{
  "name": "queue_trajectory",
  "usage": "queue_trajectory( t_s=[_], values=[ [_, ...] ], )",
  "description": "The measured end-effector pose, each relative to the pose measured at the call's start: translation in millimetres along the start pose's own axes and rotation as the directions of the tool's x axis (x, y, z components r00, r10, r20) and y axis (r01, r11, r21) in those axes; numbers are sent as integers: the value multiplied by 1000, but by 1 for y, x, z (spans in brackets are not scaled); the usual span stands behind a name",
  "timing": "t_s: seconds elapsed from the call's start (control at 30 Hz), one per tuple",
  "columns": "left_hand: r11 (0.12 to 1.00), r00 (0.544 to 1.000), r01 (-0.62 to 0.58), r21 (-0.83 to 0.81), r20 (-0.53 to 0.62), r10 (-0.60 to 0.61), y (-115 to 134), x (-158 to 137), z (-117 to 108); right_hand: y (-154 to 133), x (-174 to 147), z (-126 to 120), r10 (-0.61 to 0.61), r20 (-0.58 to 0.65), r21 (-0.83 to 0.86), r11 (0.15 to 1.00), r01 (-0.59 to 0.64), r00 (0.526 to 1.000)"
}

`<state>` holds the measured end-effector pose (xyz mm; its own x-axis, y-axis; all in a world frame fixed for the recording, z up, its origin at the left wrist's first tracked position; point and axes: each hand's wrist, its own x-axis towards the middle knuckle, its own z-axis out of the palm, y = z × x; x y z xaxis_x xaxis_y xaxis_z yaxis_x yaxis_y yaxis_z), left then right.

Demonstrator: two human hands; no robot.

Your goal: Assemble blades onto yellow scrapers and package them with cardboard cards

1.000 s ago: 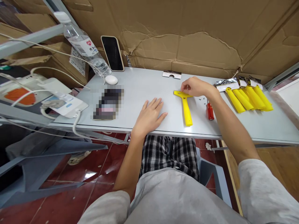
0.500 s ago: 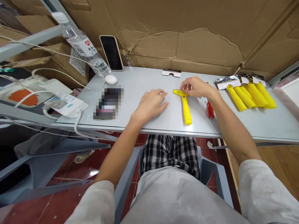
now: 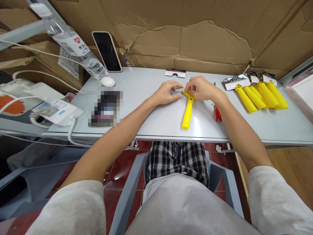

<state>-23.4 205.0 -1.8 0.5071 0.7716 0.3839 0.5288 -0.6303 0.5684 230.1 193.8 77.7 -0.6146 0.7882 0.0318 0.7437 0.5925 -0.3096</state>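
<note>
A yellow scraper [image 3: 187, 114] lies on the grey table, its handle toward me and its wide head away. My right hand [image 3: 201, 88] is over that head, thumb and fingers pinched at its left end; the palm hides part of it. My left hand [image 3: 168, 92] is just left of the head, fingers curved and apart from the thumb, with nothing visible between them. Beside my right wrist lies a red-handled screwdriver [image 3: 217, 115], partly covered by the forearm. A few tiny dark pieces, too small to name, show near it.
Several yellow-handled scrapers [image 3: 262, 94] with header cards lie at the right. A loose card [image 3: 175, 72] is at the back. On the left are a phone [image 3: 107, 52], a water bottle [image 3: 73, 42], a white mouse-like object [image 3: 108, 82], a blurred-out item [image 3: 106, 107] and a power strip [image 3: 58, 112].
My left hand has moved up closer to the scraper's head. My right hand has shifted left along the head, and the scraper has turned so its handle end points more to the left.
</note>
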Motion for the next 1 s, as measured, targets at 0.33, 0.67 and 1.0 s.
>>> queue_trajectory(
  t_s=[0.33,0.67,1.0],
  values=[
    [999,999,40,-18,-20,-40,3,2,0,11,-2,1,88,-38,40,995,-87,995],
    [998,998,-49,29,-33,50,-5,4,5,14,4,11,12,-10,76,997,-11,1000],
    [992,992,-126,26,-15,127,-7,5,6,13,4,8,-4,-25,30,1000,5,1000]
  ],
)
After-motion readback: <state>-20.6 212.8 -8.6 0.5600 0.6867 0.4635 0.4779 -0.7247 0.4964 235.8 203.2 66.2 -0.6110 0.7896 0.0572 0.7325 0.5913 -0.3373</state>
